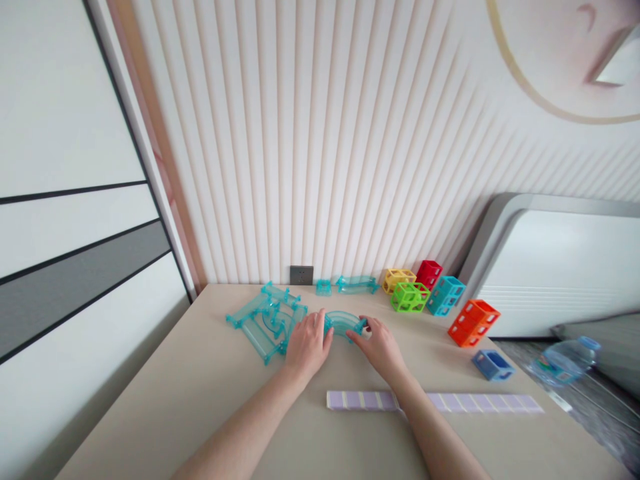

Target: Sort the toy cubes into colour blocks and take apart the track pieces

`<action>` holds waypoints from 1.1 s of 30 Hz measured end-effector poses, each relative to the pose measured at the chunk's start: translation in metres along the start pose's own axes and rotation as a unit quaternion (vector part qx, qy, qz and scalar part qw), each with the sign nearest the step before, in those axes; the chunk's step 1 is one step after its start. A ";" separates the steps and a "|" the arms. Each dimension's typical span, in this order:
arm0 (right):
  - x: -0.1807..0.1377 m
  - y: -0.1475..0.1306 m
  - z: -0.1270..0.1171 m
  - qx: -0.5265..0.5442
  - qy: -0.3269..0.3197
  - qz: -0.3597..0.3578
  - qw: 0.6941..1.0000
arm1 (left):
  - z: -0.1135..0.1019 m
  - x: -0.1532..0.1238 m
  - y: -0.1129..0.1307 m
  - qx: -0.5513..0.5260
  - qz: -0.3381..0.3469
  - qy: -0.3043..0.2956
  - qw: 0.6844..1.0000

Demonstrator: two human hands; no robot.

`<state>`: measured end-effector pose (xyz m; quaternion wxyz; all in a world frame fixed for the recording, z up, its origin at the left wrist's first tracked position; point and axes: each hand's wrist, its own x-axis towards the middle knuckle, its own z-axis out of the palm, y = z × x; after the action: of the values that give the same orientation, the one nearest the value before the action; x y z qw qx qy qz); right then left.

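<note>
A translucent teal curved track piece (pixel 345 321) lies between my hands, above the table. My right hand (pixel 383 348) pinches its right end between thumb and fingers. At the other end, my left hand (pixel 306 347) is closed around the piece, its fingers hiding that tip. Just left of this hand spreads a loose pile of teal track pieces (pixel 257 337), straight and curved, with small knobs at their corners. Against the wall sit a wavy teal track piece (pixel 357 285) and a small square teal piece (pixel 323 287).
Open-frame blocks stand at the back right: yellow (pixel 399 280), green (pixel 410 297), red (pixel 429 274), teal (pixel 446 295) and orange (pixel 474 323). A blue block (pixel 493 365) sits near the table's right edge. A purple strip (pixel 485 403) passes beneath my right forearm. A plastic bottle (pixel 565 360) is beyond.
</note>
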<state>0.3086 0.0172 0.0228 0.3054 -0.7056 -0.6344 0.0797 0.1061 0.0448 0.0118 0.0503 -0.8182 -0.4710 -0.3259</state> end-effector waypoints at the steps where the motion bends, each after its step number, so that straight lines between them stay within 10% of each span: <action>1: 0.000 0.000 0.000 0.000 -0.001 0.003 1.000 | 0.001 0.000 -0.001 0.003 -0.001 0.001 1.000; 33: 0.002 0.004 -0.003 0.009 -0.032 -0.008 0.999 | 0.010 -0.006 -0.012 -0.013 0.005 0.041 0.999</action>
<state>0.3140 0.0176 0.0236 0.2918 -0.6949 -0.6487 0.1053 0.0997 0.0511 -0.0020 0.0608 -0.8069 -0.4603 -0.3651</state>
